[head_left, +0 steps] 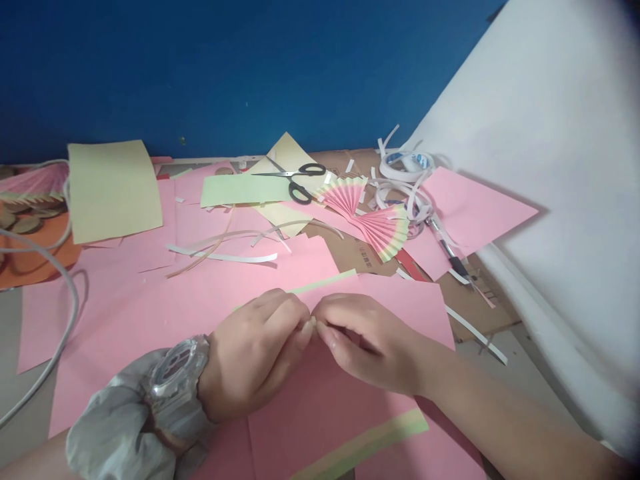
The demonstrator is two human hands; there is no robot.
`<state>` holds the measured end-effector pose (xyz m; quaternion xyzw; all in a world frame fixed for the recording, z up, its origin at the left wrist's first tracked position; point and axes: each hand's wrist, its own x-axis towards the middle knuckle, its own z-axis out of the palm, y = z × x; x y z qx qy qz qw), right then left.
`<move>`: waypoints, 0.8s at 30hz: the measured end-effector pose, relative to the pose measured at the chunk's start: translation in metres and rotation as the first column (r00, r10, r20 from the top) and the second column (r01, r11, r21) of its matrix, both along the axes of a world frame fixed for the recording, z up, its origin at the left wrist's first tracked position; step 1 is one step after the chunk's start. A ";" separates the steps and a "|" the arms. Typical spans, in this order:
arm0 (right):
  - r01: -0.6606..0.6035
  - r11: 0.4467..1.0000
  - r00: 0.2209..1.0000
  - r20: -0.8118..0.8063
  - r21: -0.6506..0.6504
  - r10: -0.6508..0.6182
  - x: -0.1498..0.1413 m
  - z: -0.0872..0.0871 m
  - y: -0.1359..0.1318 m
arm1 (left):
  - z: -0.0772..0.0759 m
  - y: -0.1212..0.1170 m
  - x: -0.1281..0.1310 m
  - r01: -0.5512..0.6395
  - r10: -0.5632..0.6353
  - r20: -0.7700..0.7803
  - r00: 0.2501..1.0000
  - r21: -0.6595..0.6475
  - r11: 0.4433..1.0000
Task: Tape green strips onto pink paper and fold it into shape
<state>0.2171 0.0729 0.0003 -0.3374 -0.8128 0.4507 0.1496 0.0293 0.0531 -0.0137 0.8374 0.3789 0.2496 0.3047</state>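
My left hand (263, 350), with a clear watch (179, 365) and a grey scrunchie (120, 420) at the wrist, has its thumb and fingers pinched together. My right hand (370, 343) pinches too, and the fingertips of both hands meet. A tiny pale bit (313, 321) shows between them; its kind is too small to make out. Under the hands lies a pink paper sheet (320, 400) with a yellow-and-green band (375, 443) along its near edge. Another pale green strip (325, 281) shows just beyond my fingers. The hands hide the sheet's middle.
Behind lie black-handled scissors (299, 181), a pleated pink paper fan (370, 217), tape rolls (407, 163), a pen (450, 250) and white strips (225, 256). Yellow paper (115, 191) and a white cable (75, 300) are at left. A blue wall (225, 73) bounds the back, a white surface (550, 133) the right.
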 end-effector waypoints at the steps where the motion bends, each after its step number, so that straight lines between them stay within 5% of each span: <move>1: 0.004 1.000 1.000 -0.003 0.020 -0.004 0.000 0.000 0.000 | 0.000 0.000 0.000 -0.008 0.008 0.005 1.000 -0.001 1.000; 15: -0.118 0.938 0.990 0.114 0.327 0.085 -0.001 -0.010 0.002 | -0.002 -0.005 -0.001 -0.024 0.024 -0.049 0.999 0.001 1.000; 19: -0.110 0.962 0.992 0.088 0.250 0.090 0.000 -0.008 0.001 | 0.002 -0.002 -0.001 -0.023 0.024 0.015 1.000 -0.074 0.997; 24: 0.026 1.000 0.998 0.050 -0.001 -0.026 -0.001 0.004 0.000 | 0.003 0.002 -0.003 0.093 -0.007 0.266 0.964 -0.314 0.945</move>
